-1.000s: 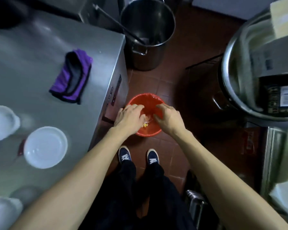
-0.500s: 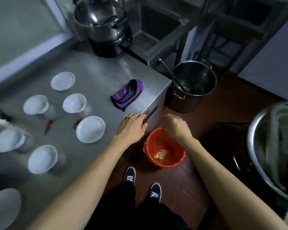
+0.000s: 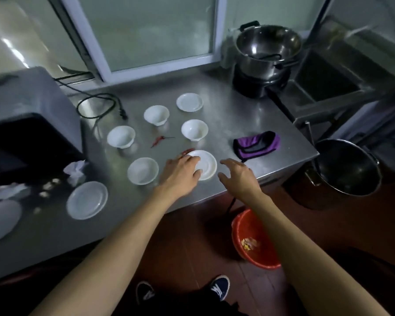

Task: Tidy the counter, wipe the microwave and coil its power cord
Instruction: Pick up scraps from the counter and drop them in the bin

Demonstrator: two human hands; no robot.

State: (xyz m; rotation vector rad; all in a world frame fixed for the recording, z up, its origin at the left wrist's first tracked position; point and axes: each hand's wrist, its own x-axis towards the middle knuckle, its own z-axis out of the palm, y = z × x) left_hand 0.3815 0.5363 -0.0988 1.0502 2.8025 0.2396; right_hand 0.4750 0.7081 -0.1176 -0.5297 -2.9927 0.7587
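Left hand (image 3: pixel 180 172) flat on the white plate (image 3: pixel 206 165), fingers straight, gripping nothing. Right hand (image 3: pixel 238 176) just right of that plate, fingers spread, empty. Purple cloth (image 3: pixel 257 144) beyond-right of the plate; microwave (image 3: pixel 27 124) far left, power cord (image 3: pixel 98 106) looped beside it.

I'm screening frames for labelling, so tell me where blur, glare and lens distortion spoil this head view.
Head view: the left edge is motion-blurred, smearing the microwave and crumpled paper; soft glare patches lie on the steel counter and the pot; wide-angle distortion bends the window frame and stretches both forearms; the centre stays sharp enough, with the left hand on a plate and the cloth clear.
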